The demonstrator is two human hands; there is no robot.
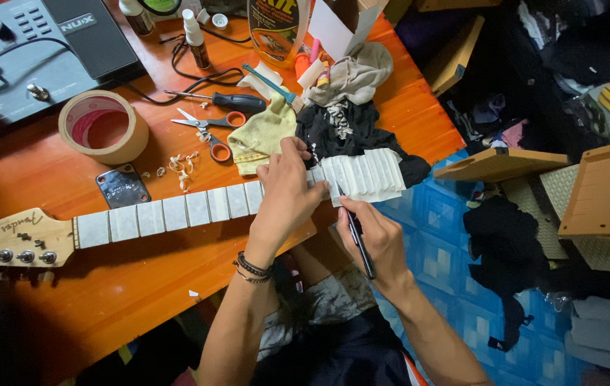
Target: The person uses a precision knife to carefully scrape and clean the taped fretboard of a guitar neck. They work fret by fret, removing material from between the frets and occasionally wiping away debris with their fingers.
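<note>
Left hand (287,189) lies palm-down across the guitar neck (176,211), fingers curled and pressed together over the fretboard near its heel end, pinning it to the orange wooden table (105,293). A beaded bracelet (251,269) sits at that wrist. Right hand (376,239) is closed in a pinch on a thin black blade tool (359,243), tip pointing up at the strips of pale masking tape (366,175) that cover the last frets.

Neck runs left to right, roughly parallel to the near table edge. Headstock (23,239) with its tuners lies far left; the taped heel end reaches the table's right edge, resting on a black cloth (341,132). Each fretboard panel is masked, frets left bare between.

Behind the neck: yellow cloth (262,136) touching the left fingers, orange-handled scissors (208,132) and a black screwdriver (230,101) just beyond, curled tape scraps (183,168), a metal neck plate (122,186), a wide roll of tape (103,127). Grey electronic unit (33,50) occupies the far left corner.

Open room: bare table in front of the neck, from headstock to left forearm. Right of the table edge, blue patterned floor (448,243) with dark clothing (505,250) and wooden pieces (601,193) well apart from the hands.
</note>
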